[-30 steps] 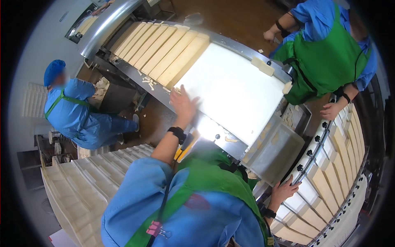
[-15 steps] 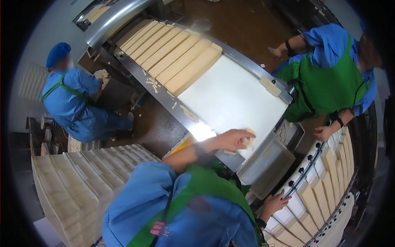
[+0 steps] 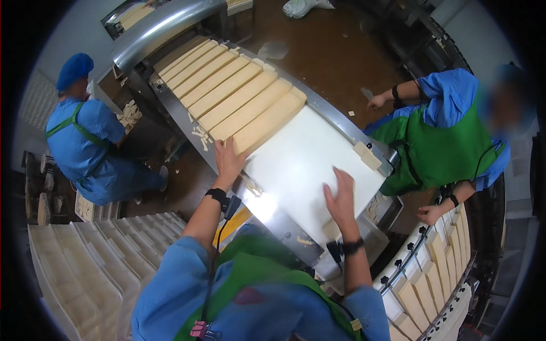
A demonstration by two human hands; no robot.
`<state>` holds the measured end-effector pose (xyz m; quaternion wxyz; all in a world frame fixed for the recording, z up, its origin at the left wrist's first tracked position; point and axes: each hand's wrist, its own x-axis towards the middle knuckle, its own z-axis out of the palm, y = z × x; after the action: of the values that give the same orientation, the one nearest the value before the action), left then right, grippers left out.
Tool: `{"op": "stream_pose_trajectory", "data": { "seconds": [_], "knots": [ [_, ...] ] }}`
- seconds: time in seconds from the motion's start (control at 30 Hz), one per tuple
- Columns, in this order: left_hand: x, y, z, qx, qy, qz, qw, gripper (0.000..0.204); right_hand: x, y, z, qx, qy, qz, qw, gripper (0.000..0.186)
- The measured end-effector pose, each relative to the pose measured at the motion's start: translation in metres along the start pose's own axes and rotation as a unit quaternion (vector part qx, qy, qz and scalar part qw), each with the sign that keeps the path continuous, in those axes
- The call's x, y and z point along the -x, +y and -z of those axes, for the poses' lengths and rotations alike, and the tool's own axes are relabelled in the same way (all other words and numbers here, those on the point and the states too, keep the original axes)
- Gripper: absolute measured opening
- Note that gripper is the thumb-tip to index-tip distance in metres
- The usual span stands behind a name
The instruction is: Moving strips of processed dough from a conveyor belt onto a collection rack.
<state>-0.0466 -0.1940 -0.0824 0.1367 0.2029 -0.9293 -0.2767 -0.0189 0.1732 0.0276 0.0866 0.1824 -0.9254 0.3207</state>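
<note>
A row of long, pale cream slabs point(image 3: 244, 94) lies side by side across the white conveyor belt point(image 3: 296, 159). My left hand point(image 3: 229, 162) reaches forward to the near-left end of the closest slab point(image 3: 264, 128). Its fingers are apart, the tips touching the slab's corner. Above the near part of the belt, my right hand point(image 3: 341, 199) is open, its fingers stretched forward and nothing held in them. Beside my right wrist, a small pale piece point(image 3: 331, 229) sits at the belt's near end, partly hidden.
Crumbs point(image 3: 200, 135) lie along the belt's left metal edge. Stacked pale trays point(image 3: 96, 256) stand at lower left. A curved conveyor with upright slabs point(image 3: 435, 267) runs at the right. One co-worker point(image 3: 449, 125) stands right of the belt, another point(image 3: 85, 136) at far left.
My left hand has left the pale piece at the belt's near end and moved forward to the closest slab. My right hand has come from the right-hand conveyor's rail over the belt.
</note>
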Motion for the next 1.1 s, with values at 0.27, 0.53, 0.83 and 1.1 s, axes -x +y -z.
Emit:
{"op": "stream_pose_trajectory", "data": {
  "seconds": [0.27,0.53,0.83,1.1],
  "knots": [
    [-0.011,0.026,-0.010,0.070,-0.024,0.005,0.997,0.079,-0.240,0.061,-0.142,0.031,-0.039,0.064,0.997,0.064],
    [-0.003,0.035,-0.006,0.088,-0.040,0.035,0.995,0.085,-0.310,0.067,-0.193,0.182,-0.127,-0.105,0.969,0.063],
    [-0.004,0.055,-0.007,0.029,-0.080,0.056,0.995,0.078,-0.302,0.079,-0.186,0.194,-0.129,-0.110,0.966,0.055],
    [0.027,0.089,-0.015,0.055,-0.200,-0.127,0.970,0.078,-0.149,0.123,-0.068,0.196,-0.044,-0.269,0.942,0.063]
  ]
}}
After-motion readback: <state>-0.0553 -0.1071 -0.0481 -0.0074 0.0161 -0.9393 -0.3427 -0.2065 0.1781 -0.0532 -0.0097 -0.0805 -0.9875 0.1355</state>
